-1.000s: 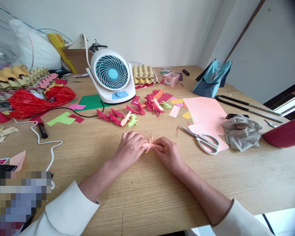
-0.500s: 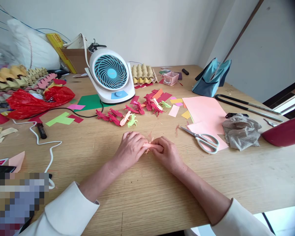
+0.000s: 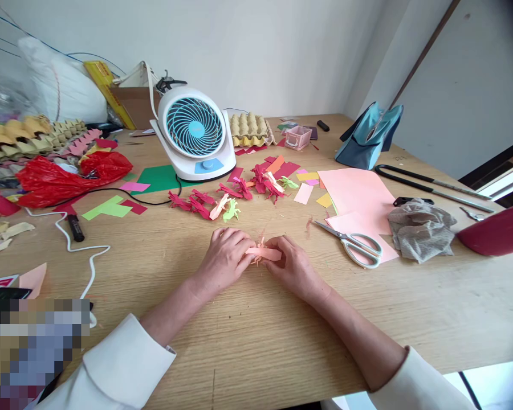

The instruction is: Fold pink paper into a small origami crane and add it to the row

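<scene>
Between my two hands, just above the table (image 3: pixel 239 341), is a narrow folded strip of peach paper (image 3: pixel 263 251). My left hand (image 3: pixel 226 256) pinches its left end, and my right hand (image 3: pixel 293 265) grips the right end between thumb and fingers. Small peach scraps lie on the wood around and under the strip. Beyond my hands sits a row of folded paper figures (image 3: pixel 200 205) in crimson, peach and lime green. To the right of my right hand, scissors (image 3: pixel 354 245) with white handles rest partly on pink paper sheets (image 3: pixel 359 193).
A white fan (image 3: pixel 196 131) stands at the back, near egg cartons (image 3: pixel 250 128). On the right are a crumpled grey cloth (image 3: pixel 421 228), a blue bag (image 3: pixel 370 136) and a maroon object (image 3: pixel 496 230). A red plastic bag (image 3: pixel 60 179) and a white cable (image 3: pixel 92 267) lie left.
The folded strip has turned slightly in my fingers and shows more of its flat face. My right thumb and fingers have shifted a little; both hands stay in place.
</scene>
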A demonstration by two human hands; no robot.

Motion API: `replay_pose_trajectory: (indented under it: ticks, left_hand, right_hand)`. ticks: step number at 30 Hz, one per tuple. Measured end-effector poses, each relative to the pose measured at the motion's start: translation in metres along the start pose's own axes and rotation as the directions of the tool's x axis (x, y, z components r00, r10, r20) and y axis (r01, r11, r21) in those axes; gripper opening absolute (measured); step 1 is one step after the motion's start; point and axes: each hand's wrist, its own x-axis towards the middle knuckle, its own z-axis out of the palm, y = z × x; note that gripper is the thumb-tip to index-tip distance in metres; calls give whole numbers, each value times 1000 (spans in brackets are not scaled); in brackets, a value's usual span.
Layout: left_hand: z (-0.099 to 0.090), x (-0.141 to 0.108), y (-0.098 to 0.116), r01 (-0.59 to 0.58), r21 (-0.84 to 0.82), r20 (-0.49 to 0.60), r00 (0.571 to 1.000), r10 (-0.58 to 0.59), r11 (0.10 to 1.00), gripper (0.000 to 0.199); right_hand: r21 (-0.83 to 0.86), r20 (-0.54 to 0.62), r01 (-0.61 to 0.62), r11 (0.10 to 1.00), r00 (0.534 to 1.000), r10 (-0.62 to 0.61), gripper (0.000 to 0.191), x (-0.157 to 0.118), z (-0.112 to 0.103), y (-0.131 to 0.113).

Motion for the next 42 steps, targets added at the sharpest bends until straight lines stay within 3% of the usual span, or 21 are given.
replay_pose_trajectory:
  ticks: [14, 20, 29, 35, 42]
  left_hand:
    - [14, -2, -6, -3, -91, 45, 999, 7, 996, 6]
    - [19, -3, -8, -5, -113, 53, 999, 11, 994, 6]
    - [18, -4, -6, -32, -153, -24, 999, 29, 988, 14]
    - [12, -4, -9, -22, -150, -7, 1000, 22, 988, 26]
    - [18, -4, -10, -29, -112, -1, 1000, 29, 993, 9]
  right_hand:
    - [-45, -18, 16, 999, 1000, -17, 13, -2, 7, 4]
    - [-205, 24, 40, 978, 999, -35, 13, -2, 5, 4]
    - [-130, 48, 62, 990, 997, -57, 24, 0, -4, 2]
    - [-145, 86, 70, 987, 995, -58, 23, 1, -9, 6]
    - [-183, 104, 87, 979, 992, -68, 10, 2, -7, 3]
